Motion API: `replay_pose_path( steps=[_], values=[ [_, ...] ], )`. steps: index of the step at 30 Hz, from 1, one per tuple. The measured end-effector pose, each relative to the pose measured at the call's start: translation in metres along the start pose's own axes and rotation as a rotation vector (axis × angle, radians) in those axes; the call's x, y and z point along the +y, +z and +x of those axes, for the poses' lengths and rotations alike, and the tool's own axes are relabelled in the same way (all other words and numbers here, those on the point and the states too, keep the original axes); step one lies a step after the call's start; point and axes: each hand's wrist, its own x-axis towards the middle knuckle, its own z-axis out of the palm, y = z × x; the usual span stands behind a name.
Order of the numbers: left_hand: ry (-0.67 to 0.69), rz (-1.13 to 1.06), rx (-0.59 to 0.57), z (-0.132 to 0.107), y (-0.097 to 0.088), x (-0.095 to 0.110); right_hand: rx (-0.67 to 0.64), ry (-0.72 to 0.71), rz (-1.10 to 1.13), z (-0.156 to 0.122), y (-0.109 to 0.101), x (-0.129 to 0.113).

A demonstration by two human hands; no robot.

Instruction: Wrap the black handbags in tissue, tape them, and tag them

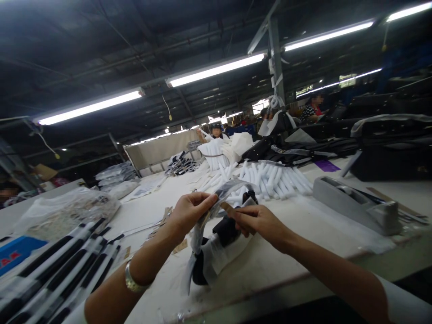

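My left hand point(189, 210) pinches the top edge of a clear plastic bag point(227, 189) held above the white table point(303, 225). My right hand point(259, 221) is closed on a small brown card tag point(228, 209) at the bag's mouth. Below both hands lies a black item half wrapped in white paper point(216, 247). A silver bracelet point(132, 281) circles my left wrist.
Packed black-and-white items point(57, 270) lie in a row at front left, beside a blue box point(16, 253). White rolled items point(273, 177) are piled mid-table. A grey tape dispenser point(354, 204) stands right. A person point(216, 131) sits at the far end; black goods point(388, 139) are stacked at right.
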Motion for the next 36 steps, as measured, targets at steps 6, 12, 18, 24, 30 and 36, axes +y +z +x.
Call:
replay_pose_path(
  steps=[6, 12, 18, 24, 30, 36],
  values=[
    [0.04, -0.001, 0.043, -0.002, -0.005, 0.001, 0.002, -0.06, -0.017, 0.004, 0.012, -0.003],
    [0.029, 0.022, 0.054, 0.002, -0.011, -0.004, -0.014, -0.084, -0.01, 0.0, 0.011, 0.003],
    [0.199, 0.137, -0.003, 0.004, -0.01, -0.006, 0.03, -0.073, 0.172, 0.017, 0.025, -0.002],
    [0.246, 0.133, 0.005, 0.003, -0.009, -0.01, -0.032, -0.033, 0.395, 0.008, 0.03, -0.01],
    [0.34, 0.216, 0.079, -0.002, 0.0, -0.007, 0.089, -0.018, 0.331, 0.007, 0.036, -0.017],
    [0.364, 0.184, 0.183, -0.011, 0.011, -0.006, 0.229, -0.031, 0.364, 0.009, 0.046, -0.02]
  ],
)
